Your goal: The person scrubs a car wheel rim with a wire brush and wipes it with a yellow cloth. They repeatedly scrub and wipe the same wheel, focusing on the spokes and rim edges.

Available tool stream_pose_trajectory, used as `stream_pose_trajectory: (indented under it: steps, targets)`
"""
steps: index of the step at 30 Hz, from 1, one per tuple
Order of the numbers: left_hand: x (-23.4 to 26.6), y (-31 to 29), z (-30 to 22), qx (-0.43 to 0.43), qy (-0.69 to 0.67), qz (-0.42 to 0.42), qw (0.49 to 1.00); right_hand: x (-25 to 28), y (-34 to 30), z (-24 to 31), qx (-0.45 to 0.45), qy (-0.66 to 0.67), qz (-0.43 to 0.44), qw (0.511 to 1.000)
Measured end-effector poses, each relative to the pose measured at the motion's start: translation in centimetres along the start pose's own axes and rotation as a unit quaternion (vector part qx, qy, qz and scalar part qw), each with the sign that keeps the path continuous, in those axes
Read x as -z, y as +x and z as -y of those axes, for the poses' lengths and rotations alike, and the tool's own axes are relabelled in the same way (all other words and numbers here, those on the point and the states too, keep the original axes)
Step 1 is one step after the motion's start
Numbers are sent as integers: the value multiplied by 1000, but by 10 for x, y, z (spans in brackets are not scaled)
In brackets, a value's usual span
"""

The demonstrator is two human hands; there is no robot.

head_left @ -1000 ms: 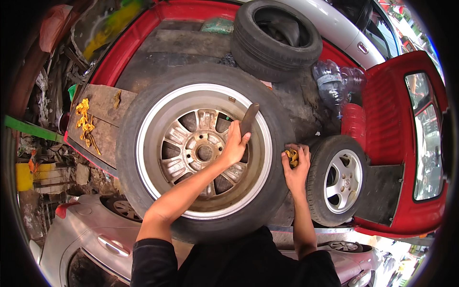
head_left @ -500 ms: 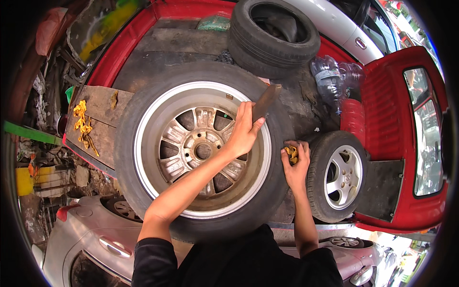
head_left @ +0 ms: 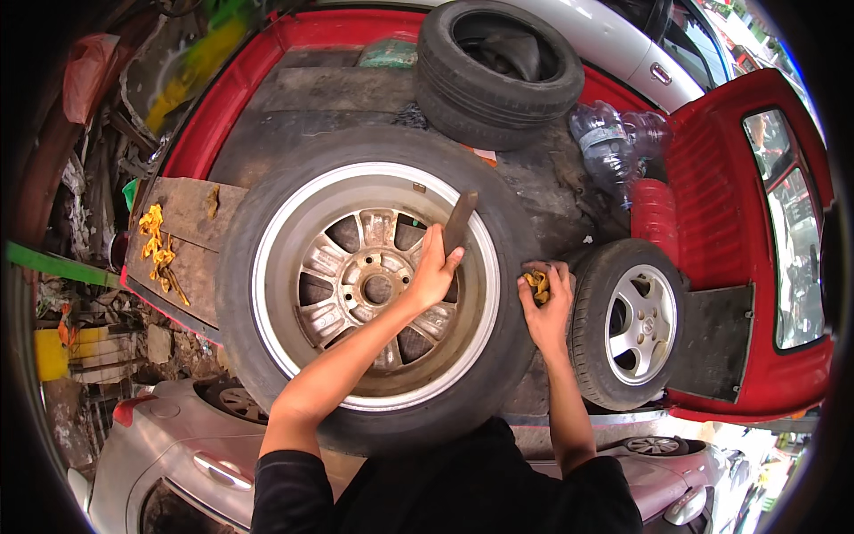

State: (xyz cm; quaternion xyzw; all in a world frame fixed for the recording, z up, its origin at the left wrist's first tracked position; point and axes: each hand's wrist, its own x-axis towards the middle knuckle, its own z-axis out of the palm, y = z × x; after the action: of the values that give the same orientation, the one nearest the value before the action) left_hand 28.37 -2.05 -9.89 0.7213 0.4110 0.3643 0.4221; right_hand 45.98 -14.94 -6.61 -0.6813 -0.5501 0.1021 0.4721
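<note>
Far left: yellow rag scraps (head_left: 158,242) lying on a worn wooden board (head_left: 182,245) at the edge of the red truck bed (head_left: 222,116). Below, part of a silver car (head_left: 169,454).

Next, in the middle: a large tyre with a silver alloy rim (head_left: 374,285), lying flat on the truck bed, wheel face up. Left hand (head_left: 433,274) over the rim, fingers closed around a flat dark tool (head_left: 460,222). Tool tip resting at the inner edge of the rim, at the upper right side, near the tyre bead.

Just right of the large tyre: right hand (head_left: 544,303), fingers curled tight on a small yellow-brown object (head_left: 536,285); kind of object not possible to tell. Hand placed in the gap between the large tyre and a smaller wheel (head_left: 630,322), which stands upright beside it.

Above: a bare black tyre (head_left: 498,76) lying on the bed. To its right, clear plastic bottles (head_left: 614,142). Far right: open red door (head_left: 765,240) with a window.
</note>
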Motion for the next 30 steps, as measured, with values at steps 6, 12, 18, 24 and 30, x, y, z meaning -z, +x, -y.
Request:
stream_pose_trajectory:
  steps: [6, 12, 18, 24, 30]
  targets:
    - [2, -3, 10, -122, -61, -9, 991, -1, -1, -1, -19, 20, -4, 1000]
    - [-3, -9, 16, -41, -30, -8, 999, -2, -2, -4, -17, 31, -13, 999]
    - [0, -13, 15, 17, -11, 39, 999, -2, 0, -2, -18, 21, -5, 1000]
    - [-4, -11, 16, -57, -71, -2, 996, -1, 0, -1, -24, 24, -4, 999]
    - [-3, -6, 24, 102, -74, 47, 991, 0, 0, -3, -25, 24, 3, 999]
